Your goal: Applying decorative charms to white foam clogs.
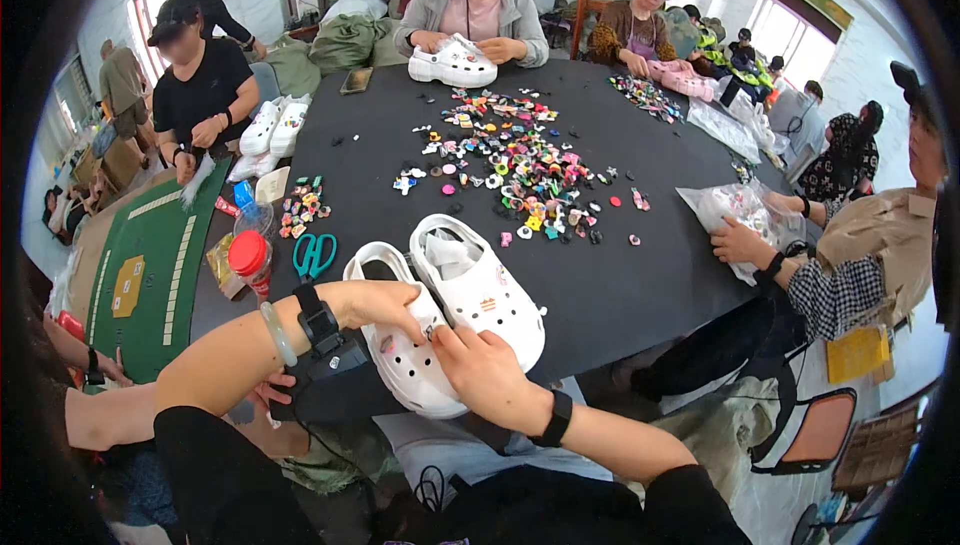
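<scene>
Two white foam clogs stand side by side on the dark table at my front edge, toes toward me. My left hand grips the left clog, its thumb on the upper and its other fingers mostly hidden. My right hand has thumb and fingertips pinched at a small dark shoe charm by a hole in that clog's top. Most of the charm is covered by the fingers. The right clog carries a few charms and has clear wrapping stuffed in its opening.
Loose colourful charms lie heaped across the dark table. Left of the clogs are teal scissors and a red-lidded jar. Across the table a person handles a white clog; at right another holds a bagged pair.
</scene>
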A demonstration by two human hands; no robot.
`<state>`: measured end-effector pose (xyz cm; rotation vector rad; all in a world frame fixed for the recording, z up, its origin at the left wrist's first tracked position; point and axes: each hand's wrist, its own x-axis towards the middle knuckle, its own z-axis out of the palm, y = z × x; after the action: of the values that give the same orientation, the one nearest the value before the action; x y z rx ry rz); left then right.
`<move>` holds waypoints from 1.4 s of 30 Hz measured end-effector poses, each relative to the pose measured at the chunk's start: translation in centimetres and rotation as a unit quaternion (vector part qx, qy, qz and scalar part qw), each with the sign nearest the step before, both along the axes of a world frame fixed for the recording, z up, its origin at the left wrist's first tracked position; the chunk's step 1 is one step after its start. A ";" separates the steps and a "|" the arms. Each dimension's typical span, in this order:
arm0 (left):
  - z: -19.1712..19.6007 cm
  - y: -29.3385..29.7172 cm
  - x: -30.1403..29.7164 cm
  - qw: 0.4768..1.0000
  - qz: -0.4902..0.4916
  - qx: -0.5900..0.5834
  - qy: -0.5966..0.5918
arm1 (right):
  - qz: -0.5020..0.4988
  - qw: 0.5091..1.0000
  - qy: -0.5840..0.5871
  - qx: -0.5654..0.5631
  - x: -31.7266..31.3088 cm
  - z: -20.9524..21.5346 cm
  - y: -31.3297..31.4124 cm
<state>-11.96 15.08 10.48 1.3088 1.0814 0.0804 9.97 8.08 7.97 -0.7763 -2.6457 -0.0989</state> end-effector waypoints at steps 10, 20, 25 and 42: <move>2.5 -2.8 2.5 0.983 0.103 0.086 0.126 | 0.085 0.991 0.104 -0.011 5.7 0.1 0.4; 1.7 -1.9 2.9 0.965 0.050 0.248 0.070 | -0.054 0.884 0.314 -0.342 18.3 -2.9 0.2; -0.8 -0.2 2.3 0.978 0.067 0.197 0.027 | -0.089 0.843 0.339 -0.409 19.5 -5.5 -0.2; 6.1 -17.7 -21.5 0.663 0.697 0.266 -0.061 | -0.150 0.717 0.421 -0.534 20.1 -5.0 3.1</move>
<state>-33.44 -2.64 16.59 0.5990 1.7906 1.7240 30.08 11.15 2.97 -1.1640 -1.4626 1.4446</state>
